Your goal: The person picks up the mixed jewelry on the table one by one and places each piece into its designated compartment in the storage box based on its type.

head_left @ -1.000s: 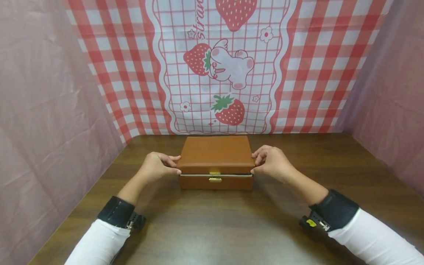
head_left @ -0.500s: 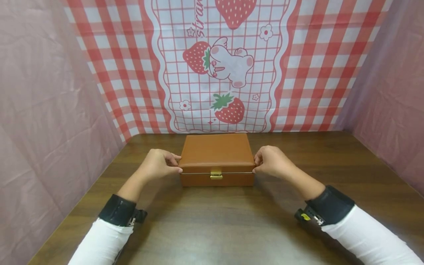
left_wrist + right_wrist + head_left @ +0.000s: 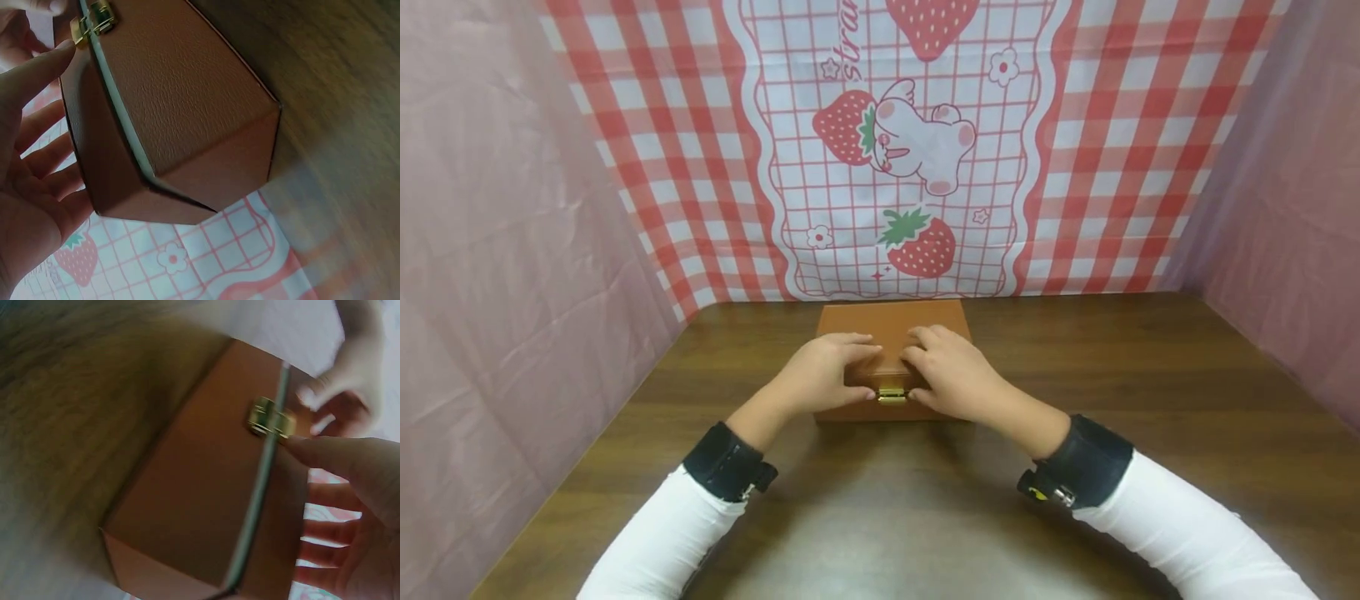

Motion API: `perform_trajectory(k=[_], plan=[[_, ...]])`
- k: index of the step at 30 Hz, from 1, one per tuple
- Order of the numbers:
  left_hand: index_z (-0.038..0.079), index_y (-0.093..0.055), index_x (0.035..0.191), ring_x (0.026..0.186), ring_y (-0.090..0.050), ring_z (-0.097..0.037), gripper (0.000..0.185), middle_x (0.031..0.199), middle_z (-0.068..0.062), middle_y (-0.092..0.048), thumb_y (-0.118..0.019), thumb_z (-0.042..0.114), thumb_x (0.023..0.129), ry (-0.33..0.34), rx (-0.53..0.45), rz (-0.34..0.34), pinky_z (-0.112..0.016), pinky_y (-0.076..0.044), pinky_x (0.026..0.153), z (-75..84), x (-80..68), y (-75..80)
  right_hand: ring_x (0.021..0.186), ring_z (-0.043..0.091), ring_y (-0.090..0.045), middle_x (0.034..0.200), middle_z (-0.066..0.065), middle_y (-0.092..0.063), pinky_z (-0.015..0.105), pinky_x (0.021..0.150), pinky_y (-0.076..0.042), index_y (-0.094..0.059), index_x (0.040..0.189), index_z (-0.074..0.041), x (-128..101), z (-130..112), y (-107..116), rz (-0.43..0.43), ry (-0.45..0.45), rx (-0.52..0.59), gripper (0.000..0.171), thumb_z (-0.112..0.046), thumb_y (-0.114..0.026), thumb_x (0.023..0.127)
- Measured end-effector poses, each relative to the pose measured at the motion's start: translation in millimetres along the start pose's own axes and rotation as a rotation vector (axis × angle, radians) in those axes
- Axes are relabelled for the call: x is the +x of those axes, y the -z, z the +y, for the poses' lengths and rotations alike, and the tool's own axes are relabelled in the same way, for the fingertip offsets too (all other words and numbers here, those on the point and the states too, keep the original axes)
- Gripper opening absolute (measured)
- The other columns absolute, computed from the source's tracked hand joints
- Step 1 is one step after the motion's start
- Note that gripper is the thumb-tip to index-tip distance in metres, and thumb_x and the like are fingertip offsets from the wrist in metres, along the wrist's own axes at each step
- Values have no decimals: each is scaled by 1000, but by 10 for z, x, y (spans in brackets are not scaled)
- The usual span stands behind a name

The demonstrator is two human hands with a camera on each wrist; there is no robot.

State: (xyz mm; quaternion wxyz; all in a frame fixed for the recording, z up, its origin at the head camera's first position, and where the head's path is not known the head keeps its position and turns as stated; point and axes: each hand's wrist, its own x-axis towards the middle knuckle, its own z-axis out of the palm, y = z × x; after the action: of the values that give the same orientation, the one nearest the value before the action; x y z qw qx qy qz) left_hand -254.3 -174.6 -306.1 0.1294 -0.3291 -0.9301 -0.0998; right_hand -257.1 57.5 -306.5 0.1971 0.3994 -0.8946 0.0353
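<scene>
Bare dark wooden worktop [image 3: 1150, 375] is lying open on both sides of the brown leather box [image 3: 891, 321]. Pink fabric walls [image 3: 490, 275] and a strawberry-checked backdrop [image 3: 895, 167] are closing in the sides and rear.

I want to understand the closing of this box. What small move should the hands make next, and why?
Probably press the small gold clasp shut with a thumb. The brown leather-look box lies lid down, the left hand and right hand rest on top, thumbs at either side of the clasp.
</scene>
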Motion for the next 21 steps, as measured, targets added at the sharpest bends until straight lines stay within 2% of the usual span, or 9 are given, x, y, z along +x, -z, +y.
perform_trajectory(k=[3, 8, 14, 21], plan=[[14, -68, 125, 121, -57, -24, 56, 129, -6, -63, -82, 39, 77, -4, 53, -5, -41, -46, 99, 39, 58, -39, 102, 30, -58, 110, 13, -63, 42, 86, -51, -65, 96, -6, 29, -45, -73, 18, 9, -38, 37, -32, -83, 76], [15, -73, 117, 113, -62, -23, 48, 121, -4, -67, -81, 41, 78, -15, 134, -9, -42, -52, 90, 100, 85, -48, 93, 25, -58, 98, 7, -63, 37, 69, -55, -62, 88, -10, 29, -100, -123, 5, -42, -52, 33, -32, -83, 77], [15, -74, 114, 109, -64, -21, 46, 118, -4, -69, -82, 41, 77, -5, 170, -8, -40, -54, 87, 123, 77, -47, 89, 23, -57, 94, 5, -62, 35, 64, -54, -63, 85, -11, 28, -129, -127, -7, -53, -40, 30, -32, -83, 77], [16, -75, 113, 110, -65, -23, 49, 117, -3, -69, -82, 44, 74, -20, 195, 4, -42, -53, 89, 119, 107, -53, 86, 21, -55, 90, 3, -59, 34, 60, -52, -64, 81, -14, 49, -127, -105, -12, -64, -39, 28, -33, -84, 76]])
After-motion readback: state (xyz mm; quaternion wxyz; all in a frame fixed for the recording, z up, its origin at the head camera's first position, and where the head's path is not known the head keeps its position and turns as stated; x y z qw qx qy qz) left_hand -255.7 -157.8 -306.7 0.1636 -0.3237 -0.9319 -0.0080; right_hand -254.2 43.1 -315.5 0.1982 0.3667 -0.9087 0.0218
